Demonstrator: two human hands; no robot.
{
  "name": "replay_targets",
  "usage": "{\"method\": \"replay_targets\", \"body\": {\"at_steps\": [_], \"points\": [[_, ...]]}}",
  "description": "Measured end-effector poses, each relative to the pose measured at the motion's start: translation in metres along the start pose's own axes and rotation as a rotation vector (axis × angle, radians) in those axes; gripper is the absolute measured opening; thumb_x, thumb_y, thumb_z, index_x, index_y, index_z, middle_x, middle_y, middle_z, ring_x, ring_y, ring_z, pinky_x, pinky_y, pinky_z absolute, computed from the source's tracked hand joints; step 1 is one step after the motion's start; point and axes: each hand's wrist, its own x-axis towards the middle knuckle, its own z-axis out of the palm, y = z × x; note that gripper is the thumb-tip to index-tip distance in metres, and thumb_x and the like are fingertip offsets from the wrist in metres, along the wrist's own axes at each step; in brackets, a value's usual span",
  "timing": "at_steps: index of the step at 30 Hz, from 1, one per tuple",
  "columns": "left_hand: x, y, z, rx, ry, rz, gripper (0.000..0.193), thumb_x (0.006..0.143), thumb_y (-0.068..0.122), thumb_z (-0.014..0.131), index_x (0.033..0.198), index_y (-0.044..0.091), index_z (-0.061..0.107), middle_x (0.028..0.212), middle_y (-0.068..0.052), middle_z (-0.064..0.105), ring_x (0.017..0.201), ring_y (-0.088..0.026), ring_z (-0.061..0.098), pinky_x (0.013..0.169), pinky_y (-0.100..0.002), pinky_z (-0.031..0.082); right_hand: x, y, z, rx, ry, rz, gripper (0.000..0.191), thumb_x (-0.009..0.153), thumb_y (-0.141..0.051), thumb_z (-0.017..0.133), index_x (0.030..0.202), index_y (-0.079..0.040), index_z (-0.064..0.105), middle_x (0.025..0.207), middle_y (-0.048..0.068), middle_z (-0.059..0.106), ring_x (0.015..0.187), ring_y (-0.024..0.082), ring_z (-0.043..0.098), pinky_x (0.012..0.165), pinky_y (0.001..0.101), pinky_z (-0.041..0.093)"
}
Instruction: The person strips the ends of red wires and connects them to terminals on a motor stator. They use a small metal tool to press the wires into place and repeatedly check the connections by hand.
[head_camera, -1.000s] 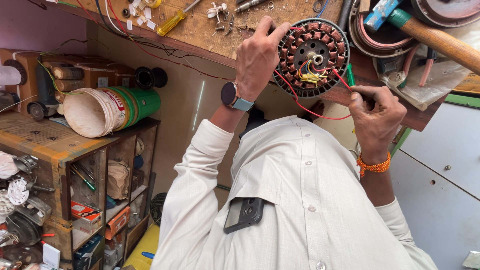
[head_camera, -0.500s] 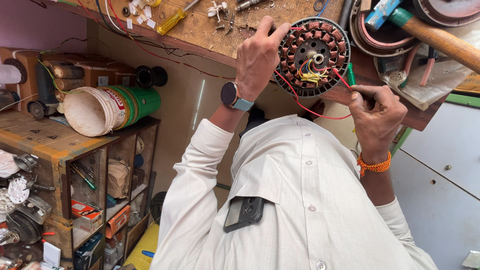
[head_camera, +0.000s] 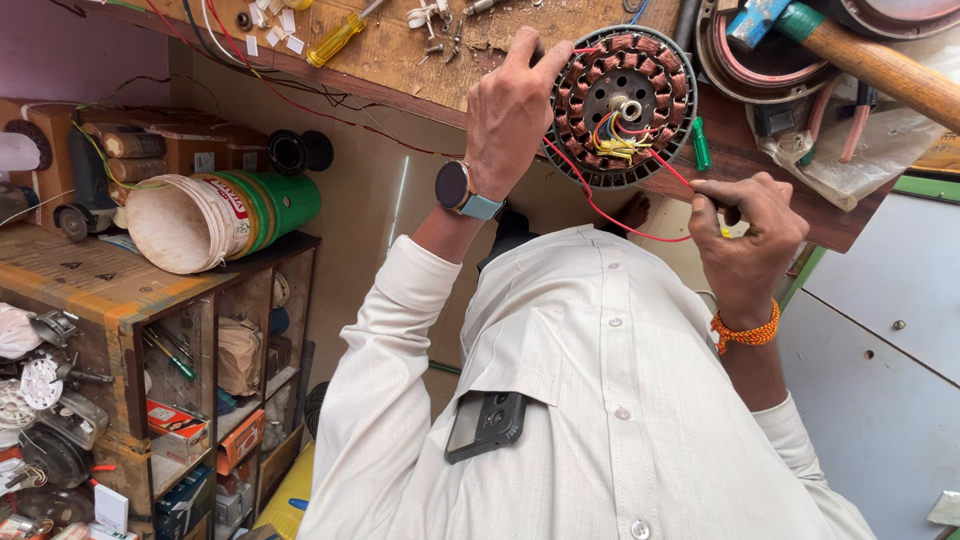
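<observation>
A round motor stator (head_camera: 622, 108) with copper windings and a bundle of coloured leads at its centre lies at the near edge of the wooden workbench (head_camera: 400, 50). My left hand (head_camera: 512, 105), with a wristwatch on the wrist, grips the stator's left rim. My right hand (head_camera: 748, 240), with an orange thread band on the wrist, is closed on the end of a red wire (head_camera: 610, 215) that loops down from the stator. Both hands reach out over my white shirt.
A hammer (head_camera: 850, 55) with a wooden handle lies on the bench at the right, a yellow screwdriver (head_camera: 338, 40) and small parts at the left. A green and white bucket (head_camera: 215, 215) lies on its side on a wooden shelf unit (head_camera: 90, 290) full of spares.
</observation>
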Motion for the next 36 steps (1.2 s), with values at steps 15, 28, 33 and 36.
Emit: {"method": "replay_targets", "body": {"at_steps": [15,28,33,36], "points": [[0.003,0.001,-0.005,0.014,-0.034,-0.003,0.035,0.09,-0.002,0.066,0.121,0.013,0.069,0.105,-0.007,0.06,0.079,-0.028,0.072,0.068,-0.04,0.059,0.008,0.001,0.017,-0.065,-0.049,-0.03,0.008,0.096,0.001,0.078,0.101,-0.004,0.078,0.084,0.004,0.071,0.072,0.012,0.056,0.076,0.0281,0.04],[0.008,0.004,-0.009,-0.022,-0.002,0.015,0.039,0.088,-0.004,0.066,0.122,0.014,0.069,0.105,-0.005,0.06,0.078,-0.026,0.072,0.067,-0.039,0.059,0.009,-0.001,0.017,-0.079,-0.073,-0.021,0.012,0.094,0.0,0.077,0.104,-0.007,0.079,0.087,0.003,0.07,0.073,0.013,0.055,0.079,0.0308,0.04],[0.016,0.011,-0.004,-0.04,-0.017,0.046,0.034,0.092,-0.001,0.069,0.123,0.013,0.068,0.105,-0.005,0.059,0.078,-0.025,0.073,0.067,-0.039,0.059,0.009,0.001,0.016,-0.066,-0.071,-0.023,0.012,0.095,-0.001,0.077,0.104,-0.007,0.078,0.088,0.003,0.071,0.076,0.014,0.055,0.079,0.0307,0.04],[0.018,0.012,-0.003,-0.027,-0.02,0.069,0.035,0.088,0.002,0.07,0.122,0.012,0.068,0.106,-0.008,0.059,0.078,-0.027,0.073,0.066,-0.039,0.059,0.009,0.001,0.016,-0.081,-0.057,-0.016,0.012,0.094,0.0,0.077,0.104,-0.007,0.079,0.087,0.003,0.071,0.076,0.014,0.055,0.079,0.0307,0.04]]}}
